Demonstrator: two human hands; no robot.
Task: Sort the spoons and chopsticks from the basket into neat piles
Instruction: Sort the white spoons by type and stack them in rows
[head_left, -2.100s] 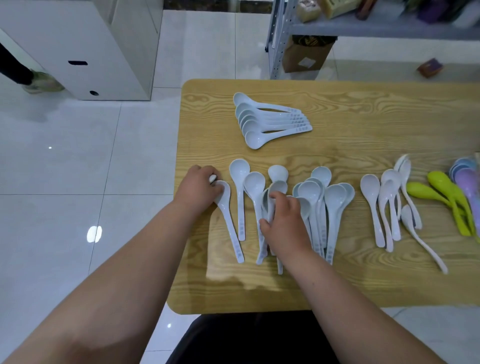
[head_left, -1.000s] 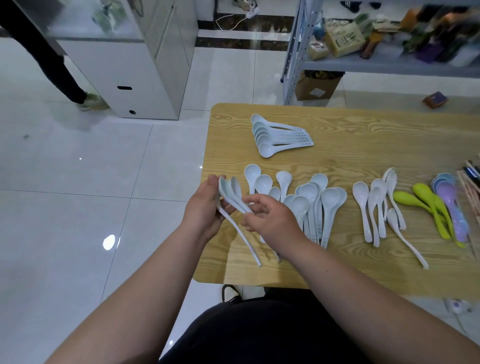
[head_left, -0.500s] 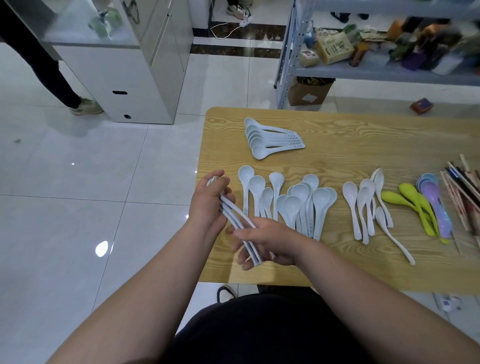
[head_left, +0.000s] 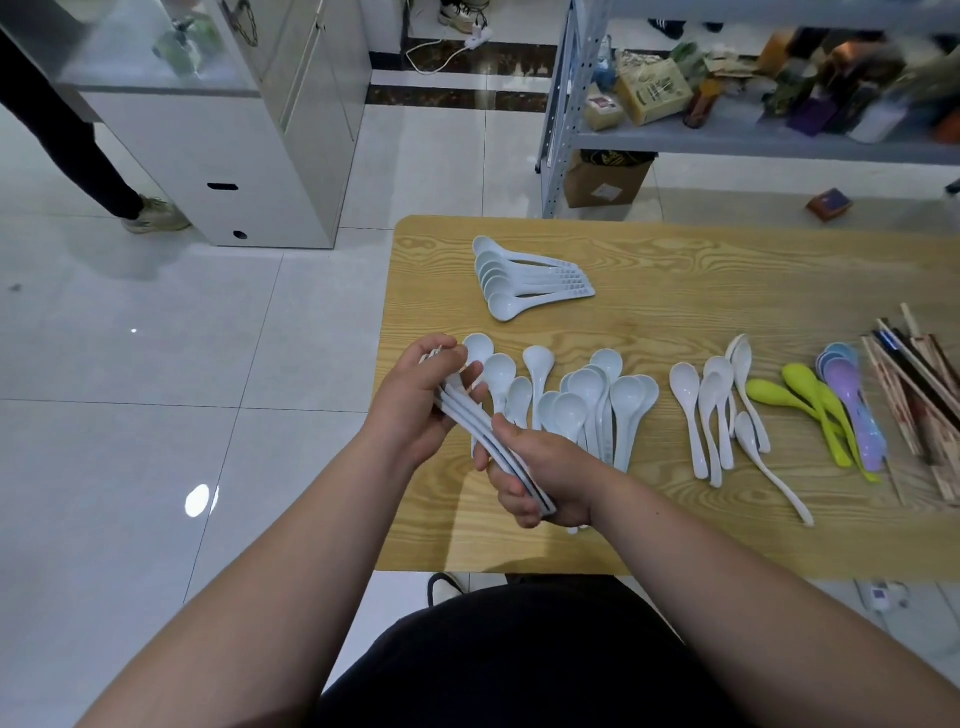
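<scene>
Both hands hold one nested bundle of white spoons (head_left: 478, 431) above the table's front left corner. My left hand (head_left: 415, 400) grips the bowl end and my right hand (head_left: 540, 473) grips the handle end. Loose white spoons (head_left: 587, 405) lie on the wooden table (head_left: 727, 291) just behind the hands. A neat stack of white spoons (head_left: 519, 283) lies further back. To the right are more white spoons (head_left: 717, 410), green spoons (head_left: 815, 405), purple and blue spoons (head_left: 847, 389), and chopsticks (head_left: 919, 384) at the right edge.
Past the table stand a metal shelf (head_left: 727, 135) with boxes and a white cabinet (head_left: 244, 156). Another person's leg (head_left: 88, 156) is at the far left on the tiled floor. The table's left edge is right beside my left hand.
Both hands gathered spoons off the table into one bundle and lifted it. Since half a second ago my right hand has closed more firmly on the handles.
</scene>
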